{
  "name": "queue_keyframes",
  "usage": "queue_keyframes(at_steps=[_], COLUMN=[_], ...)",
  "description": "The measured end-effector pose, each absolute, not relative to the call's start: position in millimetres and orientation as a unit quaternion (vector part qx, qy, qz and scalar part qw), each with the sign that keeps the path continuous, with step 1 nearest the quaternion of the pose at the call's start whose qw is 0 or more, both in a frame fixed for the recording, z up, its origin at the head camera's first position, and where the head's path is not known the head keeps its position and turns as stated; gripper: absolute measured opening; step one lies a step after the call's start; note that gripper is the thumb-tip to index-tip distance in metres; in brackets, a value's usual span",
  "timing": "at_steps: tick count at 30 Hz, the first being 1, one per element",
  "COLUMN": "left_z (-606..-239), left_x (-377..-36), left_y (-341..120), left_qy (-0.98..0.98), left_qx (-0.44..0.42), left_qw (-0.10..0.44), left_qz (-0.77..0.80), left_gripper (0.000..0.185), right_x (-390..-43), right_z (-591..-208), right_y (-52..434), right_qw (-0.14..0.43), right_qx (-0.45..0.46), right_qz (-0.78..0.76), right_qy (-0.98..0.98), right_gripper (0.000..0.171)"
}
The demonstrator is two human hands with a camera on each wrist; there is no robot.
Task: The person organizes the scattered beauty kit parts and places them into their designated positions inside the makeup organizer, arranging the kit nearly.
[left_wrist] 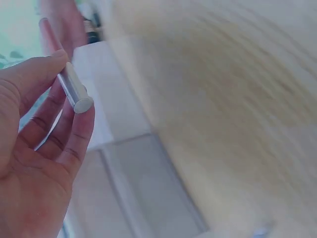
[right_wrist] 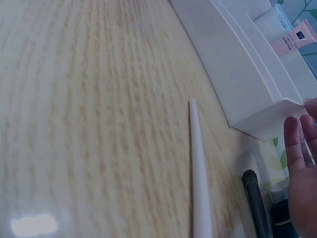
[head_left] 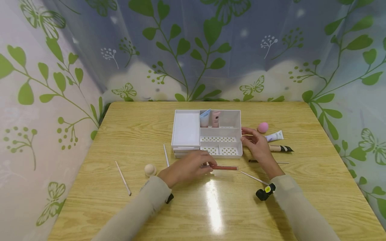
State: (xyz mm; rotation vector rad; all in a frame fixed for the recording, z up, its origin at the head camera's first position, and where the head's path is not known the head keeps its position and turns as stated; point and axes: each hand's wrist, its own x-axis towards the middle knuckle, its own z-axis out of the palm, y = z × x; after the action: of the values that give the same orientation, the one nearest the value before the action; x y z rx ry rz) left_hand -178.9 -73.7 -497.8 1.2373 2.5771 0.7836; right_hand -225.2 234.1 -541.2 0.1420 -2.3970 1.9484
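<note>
My left hand [head_left: 193, 165] pinches a slim reddish lip gloss tube [head_left: 224, 168] between thumb and fingers, just in front of a white cosmetics organizer [head_left: 186, 129]. In the left wrist view the tube's silver cap [left_wrist: 77, 91] points toward the camera. My right hand [head_left: 257, 145] touches the organizer's right wall with its fingertips, the fingers fairly straight; in the right wrist view it meets the box's corner. A blue-white tube [head_left: 205, 118] and a pink tube [head_left: 215, 119] stand in the organizer's back compartment.
Right of the organizer lie a pink sponge [head_left: 263, 127], a white tube [head_left: 274, 136], a beige tube with black cap [head_left: 281, 148], a dark-ended brush [head_left: 268, 162] and a white-handled brush [head_left: 254, 177]. At left are a beige sponge [head_left: 150, 170] and two pale sticks, one a brush [head_left: 123, 178].
</note>
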Motion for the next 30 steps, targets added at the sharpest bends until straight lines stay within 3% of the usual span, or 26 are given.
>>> queue_keyframes(at_steps=[16, 30], left_z=[-445, -435], left_x=[-195, -226], left_y=[-54, -40], left_qy=[0.866, 0.886], left_qx=[0.411, 0.368], left_qw=[0.059, 0.043], left_qz=[0.279, 0.278], left_gripper=[0.019, 0.018], right_x=[-227, -228], right_z=[-544, -545], right_y=[236, 237], right_qw=[0.028, 0.03], right_qx=[0.049, 0.057], right_qz=[0.633, 0.637], right_qy=[-0.772, -0.769], right_gripper=[0.046, 0.047])
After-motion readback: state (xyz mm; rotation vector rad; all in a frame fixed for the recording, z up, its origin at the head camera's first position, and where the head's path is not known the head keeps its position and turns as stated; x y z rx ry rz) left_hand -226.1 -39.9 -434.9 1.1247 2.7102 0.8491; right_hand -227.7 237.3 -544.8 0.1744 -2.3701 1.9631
